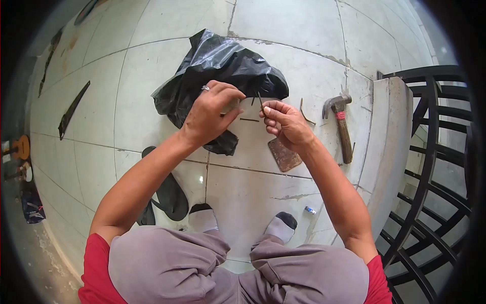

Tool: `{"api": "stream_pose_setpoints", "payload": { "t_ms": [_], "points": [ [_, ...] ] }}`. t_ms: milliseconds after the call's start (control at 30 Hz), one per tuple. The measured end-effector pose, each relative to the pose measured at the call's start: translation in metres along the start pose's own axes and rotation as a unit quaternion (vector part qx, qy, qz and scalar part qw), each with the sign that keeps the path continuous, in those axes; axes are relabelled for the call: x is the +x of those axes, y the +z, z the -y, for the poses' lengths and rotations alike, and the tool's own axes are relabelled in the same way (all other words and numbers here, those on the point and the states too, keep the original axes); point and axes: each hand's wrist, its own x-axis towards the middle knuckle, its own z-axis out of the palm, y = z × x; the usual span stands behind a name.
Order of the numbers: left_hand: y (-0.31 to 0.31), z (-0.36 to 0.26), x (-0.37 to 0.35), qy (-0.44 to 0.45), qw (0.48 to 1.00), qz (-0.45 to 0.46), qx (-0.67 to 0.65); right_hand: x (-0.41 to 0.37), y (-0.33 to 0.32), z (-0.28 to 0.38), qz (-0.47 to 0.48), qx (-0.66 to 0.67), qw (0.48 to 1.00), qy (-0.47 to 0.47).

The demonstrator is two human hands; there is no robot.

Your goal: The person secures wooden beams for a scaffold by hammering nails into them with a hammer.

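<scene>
My right hand (286, 124) pinches a thin dark nail (260, 99) between thumb and fingers, its shaft pointing up. Close to it, my left hand (205, 111), with a ring on one finger, curls over the edge of a black plastic bag (220, 58). Something pale shows between its thumb and fingers, too hidden to name. Another nail (249, 120) lies on the tiles between the hands. Below my right hand rests a rusty metal plate (284, 156), and a bent nail (305, 114) lies just right of that hand.
A claw hammer (343, 126) with a wooden handle lies at the right, beside a low ledge (382, 131) and a black metal railing (430, 142). Black sandals (172, 197) sit left of my feet. A small blue-and-white item (310, 210) and a dark strip (73, 111) are on the floor.
</scene>
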Motion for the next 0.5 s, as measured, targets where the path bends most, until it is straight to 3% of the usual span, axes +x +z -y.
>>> {"api": "stream_pose_setpoints", "payload": {
  "t_ms": [100,233,300,400,433,467,500],
  "points": [
    [0.006,-0.017,0.006,0.093,0.995,-0.027,0.024,-0.008,0.002,-0.001,0.014,0.03,0.999,0.013],
    [0.012,-0.022,0.01,0.129,0.99,-0.025,0.046,-0.015,0.003,-0.002,0.036,0.02,0.999,0.02],
    [0.01,-0.019,0.008,0.167,0.978,0.065,0.102,-0.019,0.005,-0.003,0.052,0.009,0.998,0.041],
    [0.015,-0.012,0.0,0.152,0.979,0.085,0.104,-0.03,0.012,0.006,-0.014,-0.09,0.993,0.073],
    [0.015,-0.007,-0.001,0.145,0.98,0.09,0.099,-0.036,0.011,0.016,-0.083,-0.21,0.972,0.064],
    [0.016,-0.004,-0.005,0.145,0.98,0.092,0.098,-0.034,-0.013,0.017,-0.158,-0.382,0.907,-0.075],
    [0.015,-0.001,-0.007,-0.011,0.996,0.09,0.004,-0.034,-0.042,0.02,-0.222,-0.532,0.79,-0.209]
  ]
}}
